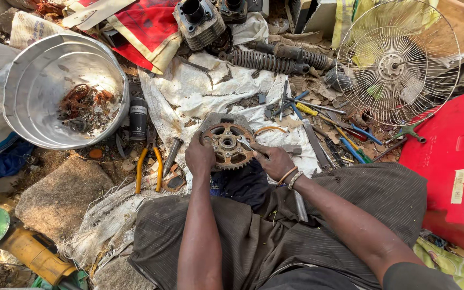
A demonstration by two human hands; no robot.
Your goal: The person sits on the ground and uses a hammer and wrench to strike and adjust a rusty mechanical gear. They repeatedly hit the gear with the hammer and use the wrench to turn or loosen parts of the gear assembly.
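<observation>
Head view, person seated on the ground, scrap all round. Clock directions are taken from the sprocket.

- Red panel (452, 161) at 3 o'clock, at the frame edge.
- Fan guard (398, 62) at 2 o'clock, wire grille, leaning on the junk.
- Metal tub (25, 94) at 9 o'clock, rusty bits and copper wire in the bottom.
- White sheet (200, 91) under the work, torn and dirty.
- Shock springs (275, 58) at 12 o'clock, engine cylinder (198, 21) beyond them.
- Angle grinder (20, 241) at 8 o'clock, green disc, lying idle.
- Sprocket (226, 144): rusty, teeth intact, hub still in the centre, lying between the knees just ahead of the lap.
- Left hand (200, 156) grips the sprocket rim at its 9 o'clock edge, fingers closed over it.
- Right hand (275, 161) closed on a thin metal tool (247, 144), tip at the hub. Tool type unclear.
- Pliers (149, 169) with yellow handles at 9 o'clock, loose screwdrivers (350, 142) at 3 o'clock, untouched.

Progress, my read: hub work is under way and nothing looks detached from the sprocket. Rust still covers all of it, so most of the job is left.
</observation>
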